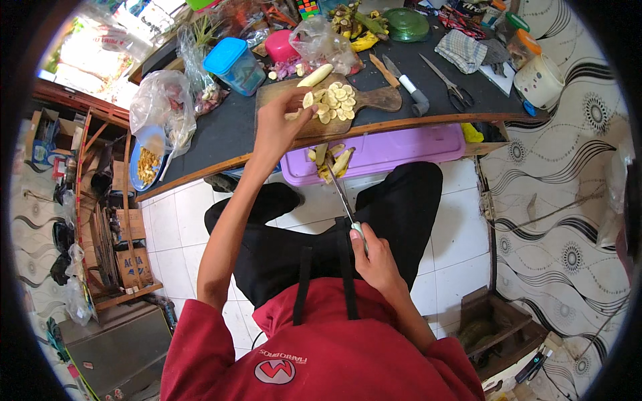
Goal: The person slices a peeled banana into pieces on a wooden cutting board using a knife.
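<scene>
On the wooden cutting board (383,99) lies a pile of banana slices (337,103), with a peeled whole banana (316,75) at the board's far edge. My left hand (283,118) is over the board's left part, thumb and fingertips around a banana slice (307,100) at the pile's left side. In my right hand (376,255) is the pale handle of a knife (342,194), held above my lap away from the board. Its blade points toward the table, and its tip overlaps banana peels (341,163) on a purple plastic lid (401,150) below the table edge.
Right of the board lie a second knife (409,85), a wooden-handled tool (385,70) and scissors (451,85). Behind stand a blue-lidded container (235,65), plastic bags (326,45) and bananas (365,41). A blue plate (136,173) with chopped food sits at the table's left end.
</scene>
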Available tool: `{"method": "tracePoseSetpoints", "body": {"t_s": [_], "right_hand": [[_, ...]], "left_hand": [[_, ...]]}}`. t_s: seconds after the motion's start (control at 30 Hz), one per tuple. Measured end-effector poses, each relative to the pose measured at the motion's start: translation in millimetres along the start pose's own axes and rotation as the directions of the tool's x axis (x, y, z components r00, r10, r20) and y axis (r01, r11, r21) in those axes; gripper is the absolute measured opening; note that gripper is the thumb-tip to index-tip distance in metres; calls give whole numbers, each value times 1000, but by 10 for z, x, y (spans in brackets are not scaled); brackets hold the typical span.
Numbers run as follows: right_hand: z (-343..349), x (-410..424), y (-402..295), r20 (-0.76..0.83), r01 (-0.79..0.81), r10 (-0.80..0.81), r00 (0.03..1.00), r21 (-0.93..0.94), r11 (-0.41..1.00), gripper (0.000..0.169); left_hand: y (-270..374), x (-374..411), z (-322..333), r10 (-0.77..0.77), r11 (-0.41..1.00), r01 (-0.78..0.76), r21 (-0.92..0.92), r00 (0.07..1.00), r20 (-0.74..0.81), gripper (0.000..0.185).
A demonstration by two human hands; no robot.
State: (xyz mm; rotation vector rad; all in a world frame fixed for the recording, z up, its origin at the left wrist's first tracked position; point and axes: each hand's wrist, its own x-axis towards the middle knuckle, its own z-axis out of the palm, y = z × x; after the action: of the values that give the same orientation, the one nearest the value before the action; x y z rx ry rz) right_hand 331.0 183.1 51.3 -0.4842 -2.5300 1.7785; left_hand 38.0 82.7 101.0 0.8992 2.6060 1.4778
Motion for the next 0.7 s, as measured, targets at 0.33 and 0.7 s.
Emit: {"method": "tracePoseSetpoints", "body": {"t_s": [0.33, 0.7], "right_hand": [[-26, -43, 82, -50, -33, 32, 998, -29, 999, 26], [152, -29, 34, -19, 37, -36, 999, 11, 999, 22]], "left_hand": [[-151, 399, 304, 195, 927, -204, 316, 979, 61, 47], [-297, 881, 383, 239, 930, -314, 194, 912, 332, 47]]}}
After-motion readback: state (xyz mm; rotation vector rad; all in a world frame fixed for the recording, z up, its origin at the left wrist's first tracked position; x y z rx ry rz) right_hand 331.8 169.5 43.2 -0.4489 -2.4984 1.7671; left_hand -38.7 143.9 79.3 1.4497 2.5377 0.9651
